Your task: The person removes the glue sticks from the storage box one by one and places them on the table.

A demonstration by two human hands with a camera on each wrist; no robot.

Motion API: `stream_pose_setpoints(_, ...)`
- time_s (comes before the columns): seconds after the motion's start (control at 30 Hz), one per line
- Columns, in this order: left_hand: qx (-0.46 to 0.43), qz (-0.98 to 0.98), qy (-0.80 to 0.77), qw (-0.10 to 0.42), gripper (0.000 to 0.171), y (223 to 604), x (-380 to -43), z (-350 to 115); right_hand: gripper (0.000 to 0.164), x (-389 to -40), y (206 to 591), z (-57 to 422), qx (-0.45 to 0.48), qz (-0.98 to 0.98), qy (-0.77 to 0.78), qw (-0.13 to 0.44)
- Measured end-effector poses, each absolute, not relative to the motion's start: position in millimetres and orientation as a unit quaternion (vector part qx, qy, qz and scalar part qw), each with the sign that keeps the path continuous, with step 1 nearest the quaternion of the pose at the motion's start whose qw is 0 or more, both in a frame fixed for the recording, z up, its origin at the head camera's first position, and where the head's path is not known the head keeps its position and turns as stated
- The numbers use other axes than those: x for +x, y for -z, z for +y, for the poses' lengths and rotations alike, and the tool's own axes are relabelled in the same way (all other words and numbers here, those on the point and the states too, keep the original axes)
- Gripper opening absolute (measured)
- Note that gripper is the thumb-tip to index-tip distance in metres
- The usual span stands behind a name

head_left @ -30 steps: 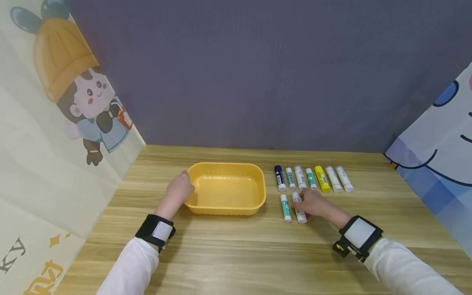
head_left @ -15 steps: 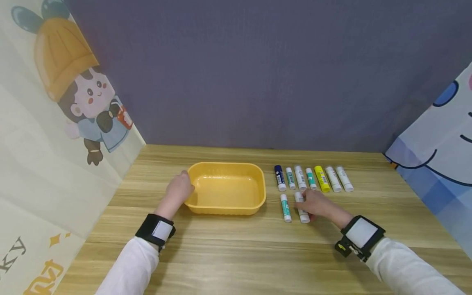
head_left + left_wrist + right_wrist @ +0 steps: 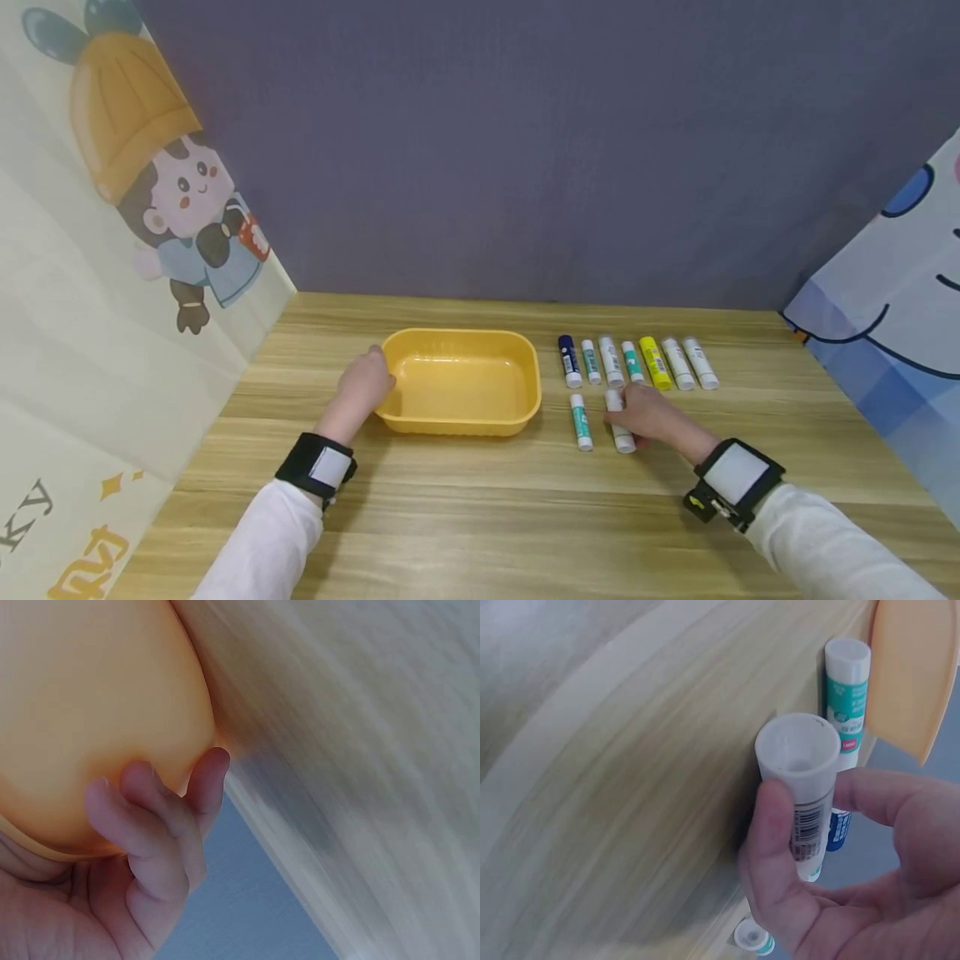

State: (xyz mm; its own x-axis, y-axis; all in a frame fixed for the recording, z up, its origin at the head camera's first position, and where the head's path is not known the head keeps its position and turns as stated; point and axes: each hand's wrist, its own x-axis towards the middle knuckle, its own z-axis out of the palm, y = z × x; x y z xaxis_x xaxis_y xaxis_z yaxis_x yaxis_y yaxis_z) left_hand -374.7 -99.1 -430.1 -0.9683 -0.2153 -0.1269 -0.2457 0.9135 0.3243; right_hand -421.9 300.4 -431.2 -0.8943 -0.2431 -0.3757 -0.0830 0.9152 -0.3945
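My left hand (image 3: 366, 382) grips the left rim of a yellow plastic basin (image 3: 457, 429); in the left wrist view its curled fingers (image 3: 161, 844) lie against the basin's outer wall. Low on the right, my right hand (image 3: 651, 412) pinches a white glue stick (image 3: 810, 817) with a barcode label, thumb on one side and fingers on the other. That stick lies close to the wooden table. To its left, with a gap between them, lies a small green-and-white glue stick (image 3: 581, 423), roughly parallel to it.
Behind my right hand runs a row of several glue sticks: a dark blue one (image 3: 569, 362) at the left end, a yellow one (image 3: 655, 363) and white ones (image 3: 700, 363) toward the right. A dark cloth wall (image 3: 525, 167) rises at the table's back edge.
My right hand has slid the white glue stick slightly to the right, widening the gap from the small green-and-white one. The left hand and basin have stayed in place.
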Motion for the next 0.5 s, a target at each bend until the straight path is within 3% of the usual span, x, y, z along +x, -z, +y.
stream_pose_setpoints(0.5, -0.121, 0.978, -0.164, 0.036, 0.048, 430.9, -375.4, -99.1, 0.035, -418.5, 429.2, 288.4, -0.094, 0.953, 0.197, 0.209)
